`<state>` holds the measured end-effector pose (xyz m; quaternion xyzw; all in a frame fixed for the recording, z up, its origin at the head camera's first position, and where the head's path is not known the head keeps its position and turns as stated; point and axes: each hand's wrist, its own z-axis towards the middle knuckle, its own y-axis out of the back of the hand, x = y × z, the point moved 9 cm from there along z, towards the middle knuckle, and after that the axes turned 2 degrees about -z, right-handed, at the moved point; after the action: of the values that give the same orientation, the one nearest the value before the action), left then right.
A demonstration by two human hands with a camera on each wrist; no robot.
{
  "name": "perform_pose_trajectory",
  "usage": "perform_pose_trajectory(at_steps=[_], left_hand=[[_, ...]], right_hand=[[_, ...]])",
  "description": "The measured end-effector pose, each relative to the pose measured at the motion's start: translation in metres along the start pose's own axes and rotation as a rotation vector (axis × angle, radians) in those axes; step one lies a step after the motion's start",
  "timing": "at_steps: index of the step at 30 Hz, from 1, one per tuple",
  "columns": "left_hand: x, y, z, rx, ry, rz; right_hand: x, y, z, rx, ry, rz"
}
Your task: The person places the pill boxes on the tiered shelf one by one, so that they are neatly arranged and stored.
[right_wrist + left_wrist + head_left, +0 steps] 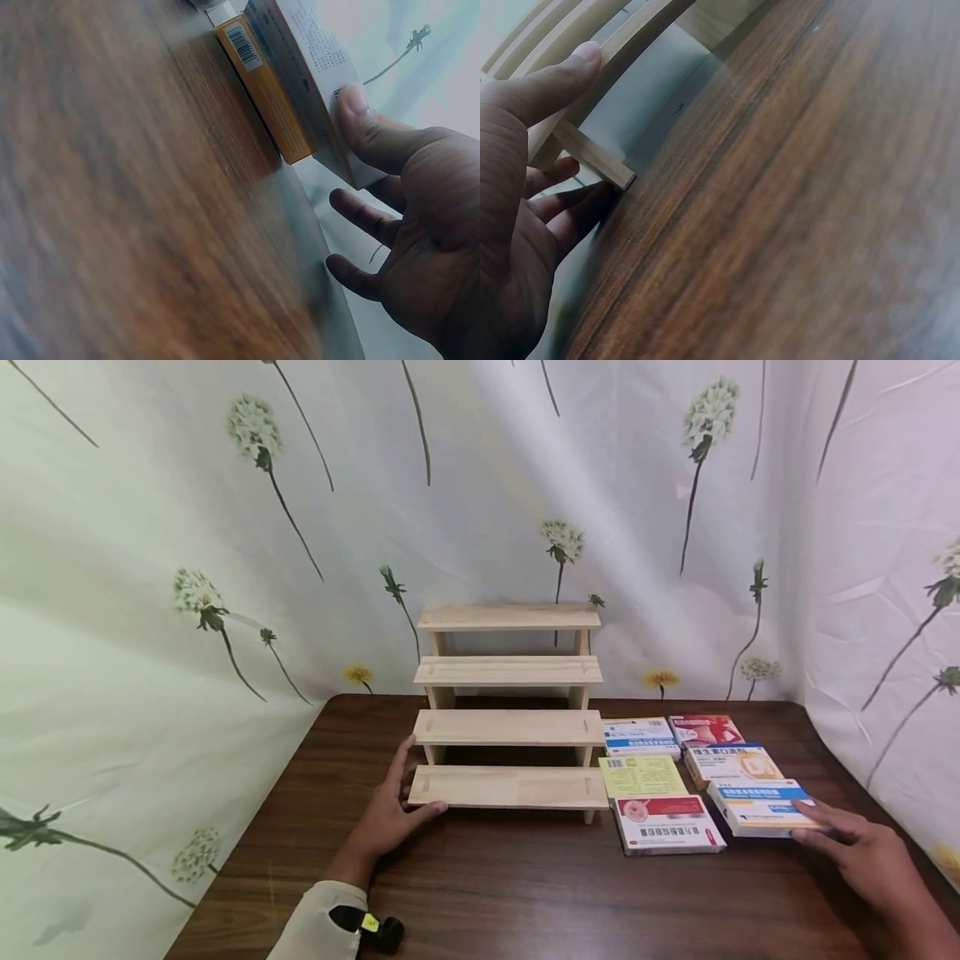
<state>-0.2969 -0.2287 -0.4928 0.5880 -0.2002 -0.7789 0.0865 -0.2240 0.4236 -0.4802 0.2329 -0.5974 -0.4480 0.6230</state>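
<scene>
A pale wooden step rack [510,785] with several shelves stands on the dark table. My left hand [381,822] grips its left end, thumb [585,60] on the lowest shelf's front edge and the other fingers around the side. At the right, my right hand [866,853] pinches the near right corner of a blue-and-white medicine box [757,810]. From the right wrist view, that box lies over an orange-sided box [266,101], with the thumb on its upper face and the lower fingers spread apart from it.
Between rack and right hand are more medicine boxes: a red-and-white one [667,831] in front, a yellow-green one [645,777], a blue-and-white one [641,739], a vitamin D box [731,764] and a red one [705,729]. A flower-print curtain [480,510] hangs behind the table.
</scene>
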Motion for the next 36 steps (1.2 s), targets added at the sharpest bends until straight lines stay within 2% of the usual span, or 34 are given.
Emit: perform_pose_trajectory(at_steps=[3, 8, 15, 23, 30, 36], left_hand=[[0.001, -0.001, -0.001, 0.0, -0.004, -0.002], [0.002, 0.001, -0.003, -0.006, 0.001, -0.009], [0.0, 0.004, -0.001, -0.012, -0.001, 0.014], [-0.001, 0.001, 0.0, -0.013, 0.003, 0.018], [0.0, -0.001, 0.0, -0.009, 0.01, 0.013], [0.001, 0.0, -0.001, -0.017, 0.032, 0.018]], right_hand=[[0.002, 0.005, -0.003, -0.051, 0.028, -0.006], [0.009, 0.015, -0.005, -0.136, 0.086, 0.064], [0.015, 0.019, 0.0, -0.087, 0.061, 0.074], [0.03, 0.038, 0.002, -0.179, 0.189, 0.16], [0.04, 0.045, 0.007, -0.189, 0.187, 0.149], [0.054, 0.055, 0.011, -0.223, 0.229, 0.181]])
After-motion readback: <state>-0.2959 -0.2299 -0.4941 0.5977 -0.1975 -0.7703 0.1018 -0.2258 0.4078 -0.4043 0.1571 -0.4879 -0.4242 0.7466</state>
